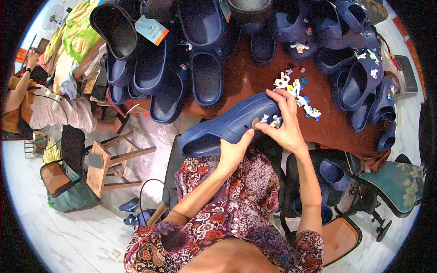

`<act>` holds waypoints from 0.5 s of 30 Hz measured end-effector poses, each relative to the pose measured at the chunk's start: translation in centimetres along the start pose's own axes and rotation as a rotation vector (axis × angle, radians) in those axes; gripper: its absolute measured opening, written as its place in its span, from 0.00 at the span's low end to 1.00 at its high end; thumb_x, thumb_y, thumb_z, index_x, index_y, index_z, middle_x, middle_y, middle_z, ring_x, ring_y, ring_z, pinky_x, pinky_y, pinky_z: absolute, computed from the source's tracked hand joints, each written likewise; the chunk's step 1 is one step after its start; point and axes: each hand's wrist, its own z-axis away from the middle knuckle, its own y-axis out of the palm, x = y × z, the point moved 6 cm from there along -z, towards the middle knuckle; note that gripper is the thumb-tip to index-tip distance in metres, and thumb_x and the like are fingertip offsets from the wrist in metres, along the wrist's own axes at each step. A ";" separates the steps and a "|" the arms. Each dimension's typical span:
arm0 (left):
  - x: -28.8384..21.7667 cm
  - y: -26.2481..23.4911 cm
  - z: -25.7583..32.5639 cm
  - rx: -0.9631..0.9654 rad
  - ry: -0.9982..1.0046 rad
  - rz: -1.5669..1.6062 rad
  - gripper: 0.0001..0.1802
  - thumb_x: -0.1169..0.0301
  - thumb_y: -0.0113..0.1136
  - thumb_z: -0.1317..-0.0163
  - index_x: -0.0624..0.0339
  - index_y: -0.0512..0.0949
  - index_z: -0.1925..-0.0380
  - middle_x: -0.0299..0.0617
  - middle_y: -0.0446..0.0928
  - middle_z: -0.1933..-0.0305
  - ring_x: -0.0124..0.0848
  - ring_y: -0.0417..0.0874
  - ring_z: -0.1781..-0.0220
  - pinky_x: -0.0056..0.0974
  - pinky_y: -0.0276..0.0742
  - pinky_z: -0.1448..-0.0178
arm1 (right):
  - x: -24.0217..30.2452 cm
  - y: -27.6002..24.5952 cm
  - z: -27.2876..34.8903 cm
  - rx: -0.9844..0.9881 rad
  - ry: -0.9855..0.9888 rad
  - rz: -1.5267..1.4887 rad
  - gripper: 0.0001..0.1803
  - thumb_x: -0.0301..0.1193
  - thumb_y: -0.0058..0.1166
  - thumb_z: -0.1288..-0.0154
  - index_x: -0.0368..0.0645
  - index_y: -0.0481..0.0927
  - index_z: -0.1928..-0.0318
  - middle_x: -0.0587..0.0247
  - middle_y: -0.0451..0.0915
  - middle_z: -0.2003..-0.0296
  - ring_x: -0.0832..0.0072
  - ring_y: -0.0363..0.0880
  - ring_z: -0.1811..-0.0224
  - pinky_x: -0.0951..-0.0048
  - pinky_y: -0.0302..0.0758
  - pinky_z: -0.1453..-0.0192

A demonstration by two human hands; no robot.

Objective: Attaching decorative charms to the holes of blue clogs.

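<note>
A navy blue clog [236, 116] is tilted in front of me above my lap, its toe up to the right and its opening toward the lower left. My left hand [233, 152] grips it at the opening, with the thumb on the outside and the other fingers hidden inside. My right hand [287, 125] wraps the toe, fingers over the far edge and thumb on the upper. A small tan disc [256, 123] shows at that thumb's tip; its kind is unclear. Small white figure charms [275, 121] sit on the toe beside it.
Loose white, yellow and blue charms [296, 93] lie on the brown-covered table [241, 82]. Navy clogs [207, 77] crowd its left and back, and clogs with charms [359, 84] its right. A wooden stool [114, 164] and a person [59, 107] are at left; chairs [393, 184] at right.
</note>
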 end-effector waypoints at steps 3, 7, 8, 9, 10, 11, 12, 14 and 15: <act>-0.2 0.8 0.5 0.008 0.081 -0.052 0.17 0.76 0.62 0.38 0.64 0.77 0.48 0.40 0.80 0.48 0.29 0.80 0.47 0.36 0.73 0.40 | -0.5 -0.2 -0.1 0.037 0.027 -0.036 0.44 0.44 0.73 0.55 0.49 0.69 0.36 0.47 0.60 0.39 0.50 0.56 0.32 0.53 0.56 0.29; -0.9 1.9 1.2 0.048 0.205 -0.131 0.15 0.78 0.60 0.38 0.66 0.78 0.50 0.42 0.81 0.50 0.31 0.81 0.48 0.37 0.74 0.41 | -0.3 -1.1 0.1 0.098 0.065 0.003 0.43 0.40 0.74 0.60 0.49 0.73 0.39 0.51 0.61 0.39 0.53 0.57 0.32 0.57 0.55 0.27; -1.2 2.0 1.3 0.054 0.235 -0.197 0.15 0.78 0.59 0.37 0.66 0.78 0.49 0.43 0.81 0.49 0.31 0.81 0.48 0.37 0.75 0.41 | 0.0 -1.2 -0.2 0.107 0.072 0.026 0.42 0.40 0.74 0.61 0.50 0.74 0.41 0.50 0.62 0.40 0.52 0.58 0.32 0.57 0.55 0.28; -1.2 2.1 1.5 0.073 0.233 -0.192 0.15 0.78 0.59 0.37 0.66 0.78 0.49 0.43 0.81 0.49 0.31 0.81 0.48 0.37 0.75 0.41 | 0.2 -1.3 -0.3 0.121 0.083 -0.008 0.41 0.40 0.75 0.61 0.49 0.75 0.41 0.50 0.63 0.40 0.52 0.58 0.32 0.56 0.56 0.28; -1.3 2.0 1.5 0.050 0.210 -0.205 0.15 0.78 0.59 0.37 0.66 0.78 0.49 0.43 0.81 0.49 0.31 0.81 0.48 0.37 0.75 0.41 | 0.1 -1.4 -0.4 0.112 0.090 -0.022 0.41 0.40 0.75 0.61 0.49 0.75 0.41 0.51 0.63 0.40 0.52 0.58 0.32 0.56 0.56 0.28; -1.5 1.8 1.4 0.025 0.189 -0.218 0.15 0.78 0.59 0.37 0.66 0.78 0.49 0.43 0.81 0.49 0.31 0.81 0.47 0.37 0.75 0.41 | -0.1 -1.2 -0.4 0.103 0.095 -0.037 0.41 0.40 0.75 0.61 0.49 0.75 0.41 0.51 0.63 0.40 0.52 0.58 0.32 0.56 0.56 0.28; -1.7 1.7 1.2 0.019 0.137 -0.205 0.15 0.79 0.58 0.36 0.66 0.78 0.49 0.43 0.81 0.49 0.31 0.81 0.48 0.37 0.75 0.41 | -0.3 -0.9 -0.3 0.071 0.081 -0.041 0.41 0.39 0.75 0.60 0.49 0.75 0.41 0.51 0.63 0.39 0.52 0.58 0.32 0.55 0.56 0.28; -1.6 1.6 0.8 0.002 0.029 -0.074 0.16 0.77 0.58 0.35 0.65 0.76 0.47 0.41 0.79 0.47 0.31 0.79 0.47 0.37 0.73 0.39 | -1.3 -0.1 0.2 -0.022 0.051 -0.048 0.40 0.45 0.73 0.59 0.50 0.76 0.42 0.49 0.63 0.38 0.50 0.56 0.32 0.51 0.57 0.29; -1.6 1.2 0.6 -0.036 -0.063 -0.045 0.17 0.76 0.58 0.35 0.65 0.75 0.46 0.41 0.78 0.47 0.30 0.79 0.46 0.37 0.73 0.38 | -1.4 0.4 0.3 -0.045 0.039 -0.061 0.39 0.46 0.73 0.57 0.50 0.76 0.42 0.49 0.63 0.37 0.50 0.55 0.31 0.50 0.56 0.29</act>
